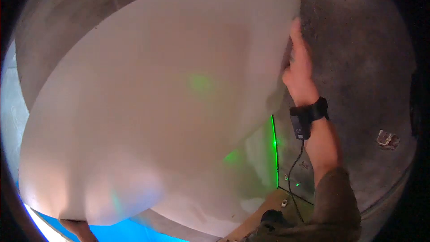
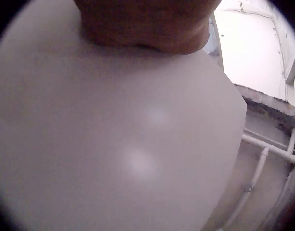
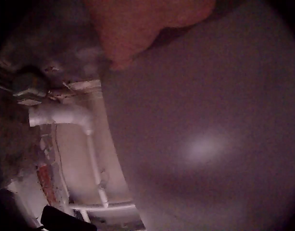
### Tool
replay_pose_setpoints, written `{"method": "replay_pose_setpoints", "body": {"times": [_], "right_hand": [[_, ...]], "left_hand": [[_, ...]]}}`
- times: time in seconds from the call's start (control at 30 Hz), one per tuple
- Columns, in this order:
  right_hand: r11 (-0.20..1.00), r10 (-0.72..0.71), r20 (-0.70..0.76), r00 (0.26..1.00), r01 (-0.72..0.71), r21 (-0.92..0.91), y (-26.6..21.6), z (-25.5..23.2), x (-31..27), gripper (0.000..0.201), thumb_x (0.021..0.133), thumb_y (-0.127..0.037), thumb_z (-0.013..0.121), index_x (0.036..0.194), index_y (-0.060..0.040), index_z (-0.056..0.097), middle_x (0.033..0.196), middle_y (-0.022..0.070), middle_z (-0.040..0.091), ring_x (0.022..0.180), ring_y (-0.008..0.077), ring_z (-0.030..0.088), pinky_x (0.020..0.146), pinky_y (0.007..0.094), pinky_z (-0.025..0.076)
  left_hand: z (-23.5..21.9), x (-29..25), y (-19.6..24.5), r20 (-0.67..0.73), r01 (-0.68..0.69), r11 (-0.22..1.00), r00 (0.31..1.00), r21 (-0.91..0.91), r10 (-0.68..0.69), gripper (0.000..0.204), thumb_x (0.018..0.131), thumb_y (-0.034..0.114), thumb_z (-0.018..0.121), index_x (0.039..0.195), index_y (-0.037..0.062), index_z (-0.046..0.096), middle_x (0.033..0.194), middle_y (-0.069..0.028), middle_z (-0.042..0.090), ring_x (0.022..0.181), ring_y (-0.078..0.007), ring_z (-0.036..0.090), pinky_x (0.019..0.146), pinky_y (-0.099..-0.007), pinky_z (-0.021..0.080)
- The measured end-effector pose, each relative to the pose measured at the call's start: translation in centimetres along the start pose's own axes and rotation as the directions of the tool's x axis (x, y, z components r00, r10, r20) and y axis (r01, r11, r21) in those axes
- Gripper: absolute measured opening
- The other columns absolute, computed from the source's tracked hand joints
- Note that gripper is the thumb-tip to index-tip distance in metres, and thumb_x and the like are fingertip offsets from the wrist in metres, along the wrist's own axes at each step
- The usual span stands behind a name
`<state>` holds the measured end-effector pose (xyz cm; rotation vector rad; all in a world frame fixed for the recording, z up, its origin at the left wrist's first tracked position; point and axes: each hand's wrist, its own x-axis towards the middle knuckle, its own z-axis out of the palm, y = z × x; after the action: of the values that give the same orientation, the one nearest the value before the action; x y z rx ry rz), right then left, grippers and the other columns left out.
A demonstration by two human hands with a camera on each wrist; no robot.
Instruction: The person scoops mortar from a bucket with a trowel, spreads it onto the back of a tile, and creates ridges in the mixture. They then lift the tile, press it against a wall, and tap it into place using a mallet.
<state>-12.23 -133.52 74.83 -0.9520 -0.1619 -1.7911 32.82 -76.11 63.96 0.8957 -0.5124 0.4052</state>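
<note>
A large white board point(image 1: 156, 107) fills most of the head view, held up close in front of a grey concrete surface point(image 1: 358, 62). My right hand point(image 1: 298, 69) is at the board's right edge, with its fingers stretched straight up along that edge. A black wrist strap with a camera point(image 1: 307, 116) sits below it. My left hand point(image 1: 78, 229) shows only in part under the board's lower left edge, and its fingers are hidden. The left wrist view shows the heel of that hand point(image 2: 142, 24) against the board's face point(image 2: 118, 144).
A green laser line point(image 1: 274, 148) runs down the wall beside the board. White pipes point(image 2: 263, 149) run along the wall and show again as white pipes point(image 3: 65, 115) with an elbow. A brown wooden piece point(image 1: 255, 217) lies below, and bright blue light point(image 1: 121, 233) shows at the lower left.
</note>
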Motion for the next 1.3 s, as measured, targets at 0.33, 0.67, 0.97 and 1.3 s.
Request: {"method": "replay_pose_setpoints", "body": {"times": [0.33, 0.67, 0.97, 1.3], "right_hand": [[0.992, 0.122, 0.05, 0.991, -0.121, -0.024, 7.3, -1.1, 8.4, 0.059, 0.09, -0.049, 0.063, 0.129, -0.0064, 0.054, 0.13, 0.0009, 0.053, 0.118, 0.0142, 0.048, 0.099, 0.0337, 0.041], [0.968, 0.214, -0.121, 0.969, -0.227, -0.108, 14.1, -4.8, 14.9, 0.057, 0.082, -0.056, 0.069, 0.103, -0.0036, 0.06, 0.092, 0.0005, 0.054, 0.08, 0.0133, 0.051, 0.072, 0.0314, 0.046], [0.958, 0.226, -0.099, 0.969, -0.239, -0.155, 15.4, -11.4, 14.3, 0.063, 0.08, -0.056, 0.07, 0.106, 0.0006, 0.059, 0.099, 0.0043, 0.056, 0.089, 0.0148, 0.052, 0.077, 0.0333, 0.046], [0.964, 0.186, -0.204, 0.961, -0.218, -0.149, 18.9, -13.6, 14.6, 0.058, 0.082, -0.055, 0.068, 0.103, -0.0019, 0.061, 0.098, 0.0032, 0.058, 0.086, 0.0154, 0.052, 0.075, 0.0327, 0.046]], "left_hand": [[14.2, -0.6, 1.0, -0.125, 0.028, 0.998, 0.992, -0.055, -0.034, 0.043, 0.089, 0.031, 0.054, 0.115, -0.003, 0.058, 0.112, -0.0178, 0.062, 0.102, -0.033, 0.061, 0.083, -0.0448, 0.055], [19.8, 1.9, -6.8, -0.168, 0.036, 0.999, 0.985, -0.012, -0.038, 0.045, 0.092, 0.034, 0.046, 0.122, -0.0007, 0.05, 0.118, -0.0151, 0.055, 0.107, -0.0291, 0.056, 0.088, -0.0452, 0.051], [27.3, -4.4, -8.9, -0.085, 0.123, 0.992, 0.989, 0.002, -0.123, 0.06, 0.089, 0.041, 0.048, 0.131, -0.0013, 0.049, 0.129, -0.0221, 0.053, 0.118, -0.0427, 0.051, 0.101, -0.0575, 0.043], [18.3, -0.3, -11.8, 0.05, 0.137, 0.988, 0.99, -0.077, -0.134, 0.052, 0.092, 0.04, 0.046, 0.127, 0.0015, 0.05, 0.122, -0.0168, 0.055, 0.113, -0.0334, 0.053, 0.093, -0.0499, 0.047]]}}
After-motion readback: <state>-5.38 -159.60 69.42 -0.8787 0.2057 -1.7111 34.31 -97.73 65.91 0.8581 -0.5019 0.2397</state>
